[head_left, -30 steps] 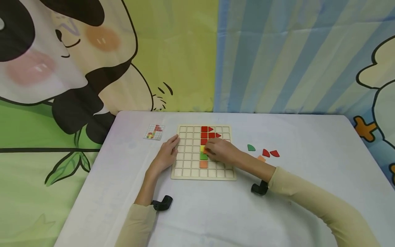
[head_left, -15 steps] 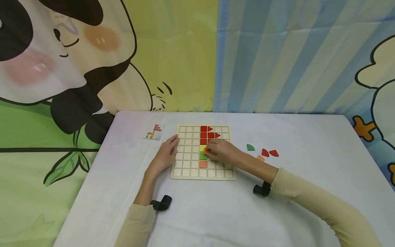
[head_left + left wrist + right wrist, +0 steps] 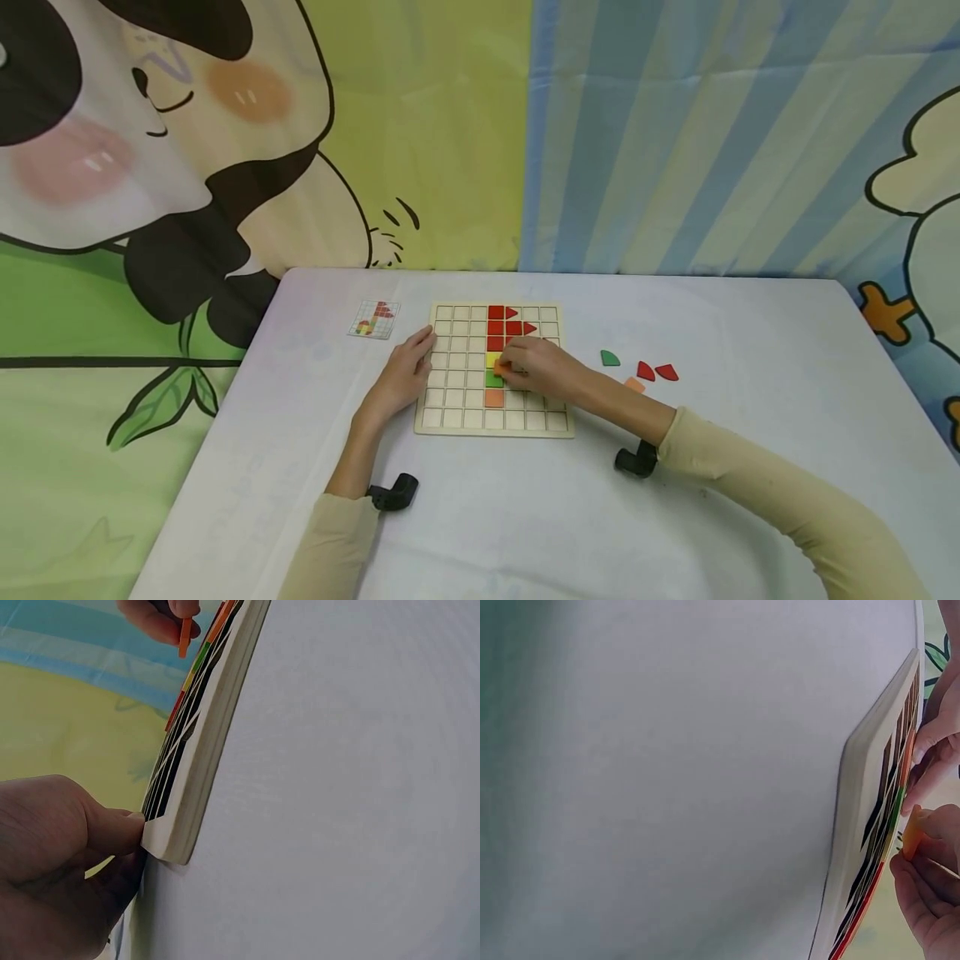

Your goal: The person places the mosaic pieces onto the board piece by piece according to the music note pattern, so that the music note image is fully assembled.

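Observation:
A pale wooden grid board [image 3: 457, 423] lies on the table with coloured tiles set in it. A column runs from red squares [image 3: 496, 328] through a yellow and a green tile [image 3: 492, 379] to an orange square [image 3: 494, 399]. Red triangles [image 3: 529, 328] point right beside the red squares. My left hand [image 3: 405, 371] touches the board's left edge, its thumb against the side in the left wrist view. Between thumb and fingers, my right hand [image 3: 542, 365] pinches an orange tile [image 3: 184, 637], held just above the board near the yellow and green tiles.
A small pattern card [image 3: 373, 319] lies left of the board. To the right are loose pieces: a green quarter-round [image 3: 611, 358], two red quarter-rounds [image 3: 656, 372] and an orange piece [image 3: 634, 385] partly behind the right forearm. A printed cloth hangs beyond the table's far edge.
The right wrist has shifted slightly to the right, while its fingers stay over the same cells with the orange tile. My left hand keeps its place at the board's edge.

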A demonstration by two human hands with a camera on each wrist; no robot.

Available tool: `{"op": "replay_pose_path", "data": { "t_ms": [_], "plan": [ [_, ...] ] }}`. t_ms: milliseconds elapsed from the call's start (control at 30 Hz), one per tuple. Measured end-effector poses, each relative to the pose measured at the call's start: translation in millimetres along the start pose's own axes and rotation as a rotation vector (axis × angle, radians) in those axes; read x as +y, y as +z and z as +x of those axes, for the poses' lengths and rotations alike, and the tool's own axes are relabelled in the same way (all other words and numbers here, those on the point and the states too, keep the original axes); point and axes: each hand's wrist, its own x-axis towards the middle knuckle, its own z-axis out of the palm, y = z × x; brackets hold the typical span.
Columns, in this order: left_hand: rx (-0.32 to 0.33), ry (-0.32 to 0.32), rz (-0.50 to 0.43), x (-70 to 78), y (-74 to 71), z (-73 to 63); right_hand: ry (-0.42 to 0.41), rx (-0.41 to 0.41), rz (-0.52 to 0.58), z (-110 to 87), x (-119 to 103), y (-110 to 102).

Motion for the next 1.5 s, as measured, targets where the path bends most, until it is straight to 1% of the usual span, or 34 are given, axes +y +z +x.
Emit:
{"op": "replay_pose_path", "data": {
  "t_ms": [100,167,200,300,400,500,633,767,867,967,1067,1200,1267,1333,1400,1500],
  "plan": [
    [-0.009,0.0,0.003,0.1,-0.4,-0.4,0.026,-0.024,0.029,1.4,-3,2],
    [-0.016,-0.01,-0.006,0.7,-1.3,-0.8,0.046,-0.056,0.045,3.9,-7,4],
    [-0.017,-0.011,-0.007,1.0,-1.8,-0.9,0.043,-0.073,0.044,6.0,-9,5],
    [-0.018,-0.013,-0.006,1.9,-2.8,-0.8,0.007,-0.114,0.037,13.8,-17,11],
    [-0.017,-0.004,0.001,1.7,-2.7,0.1,-0.041,-0.136,0.026,22.0,-25,18],
    [-0.024,-0.002,0.001,1.5,-2.6,0.0,-0.057,-0.155,0.016,28.7,-33,24],
    [-0.025,-0.003,-0.004,2.2,-2.9,-0.1,-0.064,-0.197,-0.028,36.0,-44,29],
    [-0.028,0.0,0.006,2.4,-2.3,0.6,-0.038,-0.229,-0.057,40.2,-51,31],
    [-0.026,-0.005,0.005,2.7,-2.4,0.3,-0.011,-0.231,-0.049,41.4,-55,32],
    [-0.02,-0.007,0.004,2.4,-2.3,-0.1,0.036,-0.23,-0.042,42.0,-57,33],
    [-0.015,-0.003,0.007,1.8,-2.1,0.0,0.061,-0.236,-0.097,42.9,-58,33],
    [-0.014,-0.003,0.015,2.1,-2.6,-0.9,0.028,-0.257,-0.239,41.2,-61,34],
    [-0.015,-0.007,0.011,2.6,-2.8,-1.4,0.018,-0.268,-0.269,37.8,-63,33],
    [-0.015,-0.008,0.006,2.9,-3.0,-1.7,0.018,-0.258,-0.25,32.1,-64,30],
    [-0.011,-0.01,-0.001,3.0,-2.7,-1.6,0.027,-0.231,-0.191,24.0,-63,24],
    [-0.011,-0.013,-0.006,3.3,-2.5,-1.5,0.071,-0.194,-0.092,7.9,-59,14]
  ]
}}
